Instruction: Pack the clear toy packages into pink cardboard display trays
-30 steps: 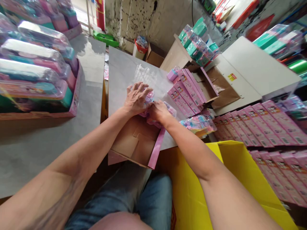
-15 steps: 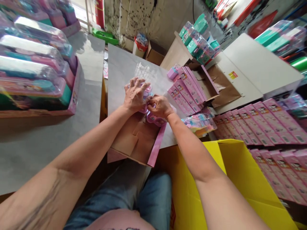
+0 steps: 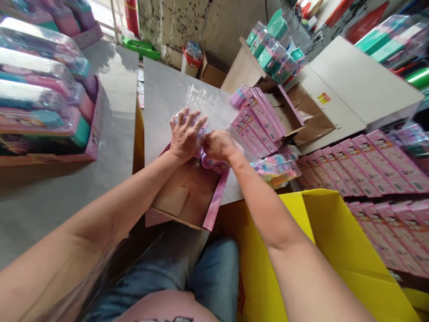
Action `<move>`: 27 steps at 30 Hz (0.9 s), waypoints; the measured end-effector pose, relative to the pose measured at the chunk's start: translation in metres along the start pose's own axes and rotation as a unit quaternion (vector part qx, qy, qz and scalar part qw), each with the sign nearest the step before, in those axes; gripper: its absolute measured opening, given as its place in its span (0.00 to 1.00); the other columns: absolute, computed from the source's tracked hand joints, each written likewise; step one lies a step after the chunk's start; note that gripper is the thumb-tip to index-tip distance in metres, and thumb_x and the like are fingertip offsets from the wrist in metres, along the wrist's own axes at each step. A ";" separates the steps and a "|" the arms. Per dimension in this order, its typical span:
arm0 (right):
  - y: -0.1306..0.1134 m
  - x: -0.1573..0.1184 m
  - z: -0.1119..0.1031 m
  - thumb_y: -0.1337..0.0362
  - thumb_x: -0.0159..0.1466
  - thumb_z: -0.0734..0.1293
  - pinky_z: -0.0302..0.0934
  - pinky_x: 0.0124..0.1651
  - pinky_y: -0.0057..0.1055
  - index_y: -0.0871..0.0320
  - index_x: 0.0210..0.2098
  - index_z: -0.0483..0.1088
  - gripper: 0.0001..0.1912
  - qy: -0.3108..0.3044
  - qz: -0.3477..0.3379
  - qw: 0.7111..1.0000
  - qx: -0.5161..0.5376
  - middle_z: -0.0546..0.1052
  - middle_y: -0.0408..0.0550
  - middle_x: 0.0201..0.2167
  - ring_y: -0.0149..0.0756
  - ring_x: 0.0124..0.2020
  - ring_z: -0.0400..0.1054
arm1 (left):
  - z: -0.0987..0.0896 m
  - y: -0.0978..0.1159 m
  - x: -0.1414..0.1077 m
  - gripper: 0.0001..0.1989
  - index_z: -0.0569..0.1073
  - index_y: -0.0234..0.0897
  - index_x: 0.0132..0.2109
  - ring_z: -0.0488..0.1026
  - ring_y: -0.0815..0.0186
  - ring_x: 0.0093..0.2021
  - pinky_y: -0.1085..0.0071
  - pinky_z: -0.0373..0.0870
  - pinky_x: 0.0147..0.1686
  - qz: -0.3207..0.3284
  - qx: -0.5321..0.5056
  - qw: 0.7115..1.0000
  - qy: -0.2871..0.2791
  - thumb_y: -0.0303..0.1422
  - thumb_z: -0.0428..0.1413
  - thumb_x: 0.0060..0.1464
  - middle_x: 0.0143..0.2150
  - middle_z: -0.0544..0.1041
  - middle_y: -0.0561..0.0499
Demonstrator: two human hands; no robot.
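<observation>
A cardboard display box (image 3: 187, 190) with pink outer sides lies at the front edge of the grey table, its near half showing bare cardboard. At its far end sit purple-and-pink plastic packs (image 3: 215, 163), largely hidden by the hands. My left hand (image 3: 187, 136) grips one pack from above, fingers spread and bent over it. Right beside it, my right hand (image 3: 219, 145) is closed in a pinch near the left thumb, over the purple packs. Whatever it pinches is too small and covered to name.
Several pink printed boxes (image 3: 256, 118) stand on the table's right side. Wrapped colourful packs (image 3: 278, 167) lie nearer. A large yellow carton (image 3: 268, 250) is at my right knee, with rows of pink boxes (image 3: 362, 161) beyond. Filled trays (image 3: 95, 129) stand on the left table.
The view has shifted slightly, so everything sits a little further left and up. Both hands stay on the packs; the right hand's fingers have turned a little further down.
</observation>
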State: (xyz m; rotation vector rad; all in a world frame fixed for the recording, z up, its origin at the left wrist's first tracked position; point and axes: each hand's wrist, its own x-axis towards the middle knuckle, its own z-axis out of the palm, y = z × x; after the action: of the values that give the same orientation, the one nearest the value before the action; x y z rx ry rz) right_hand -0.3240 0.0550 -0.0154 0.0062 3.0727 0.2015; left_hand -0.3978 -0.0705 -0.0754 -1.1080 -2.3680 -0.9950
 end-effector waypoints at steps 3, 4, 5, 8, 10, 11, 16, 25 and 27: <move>0.000 0.002 0.003 0.68 0.61 0.61 0.62 0.45 0.29 0.60 0.31 0.78 0.13 0.107 -0.010 0.987 0.119 0.80 0.49 0.34 0.37 0.39 0.71 | -0.002 -0.003 0.003 0.28 0.63 0.49 0.67 0.51 0.45 0.72 0.45 0.47 0.67 -0.017 -0.004 1.000 0.002 0.46 0.52 0.62 0.70 0.62 0.47; 0.001 0.002 0.003 0.70 0.60 0.60 0.62 0.44 0.27 0.60 0.30 0.78 0.13 0.131 -0.006 0.979 0.157 0.78 0.47 0.31 0.35 0.36 0.70 | -0.002 -0.003 0.003 0.29 0.63 0.49 0.68 0.51 0.45 0.72 0.45 0.47 0.67 -0.017 -0.005 1.000 0.002 0.46 0.51 0.62 0.70 0.62 0.46; 0.001 0.002 0.003 0.70 0.60 0.59 0.61 0.42 0.26 0.61 0.28 0.76 0.14 0.149 0.004 0.971 0.189 0.76 0.46 0.28 0.34 0.34 0.69 | -0.001 -0.003 0.002 0.29 0.63 0.49 0.68 0.50 0.45 0.72 0.44 0.47 0.67 -0.015 -0.005 1.000 0.002 0.47 0.51 0.62 0.70 0.62 0.46; 0.002 0.001 0.003 0.70 0.60 0.58 0.58 0.36 0.26 0.61 0.23 0.71 0.14 0.188 0.050 0.948 0.254 0.70 0.42 0.21 0.31 0.26 0.63 | 0.003 0.002 -0.001 0.27 0.63 0.50 0.67 0.50 0.46 0.72 0.43 0.46 0.67 0.000 -0.003 1.000 0.010 0.45 0.50 0.63 0.70 0.62 0.46; 0.001 0.000 0.003 0.70 0.61 0.58 0.57 0.35 0.26 0.60 0.23 0.69 0.13 0.213 0.068 0.935 0.274 0.67 0.41 0.20 0.30 0.25 0.61 | 0.006 0.005 -0.003 0.27 0.63 0.50 0.67 0.50 0.45 0.72 0.42 0.44 0.67 0.010 0.003 1.000 0.015 0.44 0.50 0.63 0.70 0.62 0.46; 0.001 0.000 0.004 0.70 0.61 0.58 0.57 0.36 0.26 0.59 0.24 0.68 0.12 0.224 0.075 0.932 0.276 0.68 0.41 0.21 0.30 0.26 0.61 | 0.008 0.007 -0.004 0.27 0.63 0.49 0.67 0.50 0.45 0.72 0.42 0.43 0.67 0.013 0.005 1.000 0.014 0.43 0.51 0.63 0.70 0.62 0.46; 0.003 0.001 0.007 0.70 0.64 0.56 0.60 0.44 0.27 0.58 0.28 0.67 0.11 0.253 0.108 0.927 0.255 0.73 0.43 0.29 0.34 0.35 0.67 | 0.017 0.011 -0.005 0.24 0.66 0.48 0.65 0.50 0.44 0.71 0.41 0.41 0.68 0.024 0.009 0.999 0.019 0.40 0.52 0.62 0.69 0.63 0.46; 0.028 0.017 0.027 0.68 0.64 0.59 0.62 0.56 0.37 0.58 0.37 0.67 0.06 0.338 0.099 0.858 0.373 0.73 0.45 0.36 0.36 0.44 0.68 | 0.031 0.011 -0.013 0.24 0.65 0.45 0.66 0.47 0.44 0.73 0.36 0.32 0.68 0.071 -0.001 0.997 0.003 0.36 0.49 0.64 0.68 0.65 0.45; 0.032 0.024 0.028 0.68 0.65 0.59 0.62 0.57 0.38 0.58 0.43 0.66 0.09 0.339 0.116 0.834 0.420 0.73 0.45 0.40 0.35 0.45 0.69 | 0.030 0.009 -0.014 0.25 0.63 0.45 0.67 0.46 0.44 0.73 0.36 0.31 0.68 0.080 -0.002 0.997 -0.007 0.37 0.48 0.65 0.69 0.64 0.45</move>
State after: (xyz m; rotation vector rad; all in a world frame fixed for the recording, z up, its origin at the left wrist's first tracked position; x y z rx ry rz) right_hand -0.3461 0.0902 -0.0403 0.4344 3.4817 -1.4426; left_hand -0.3821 -0.0527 -0.1002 -1.2874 -2.2473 -0.9388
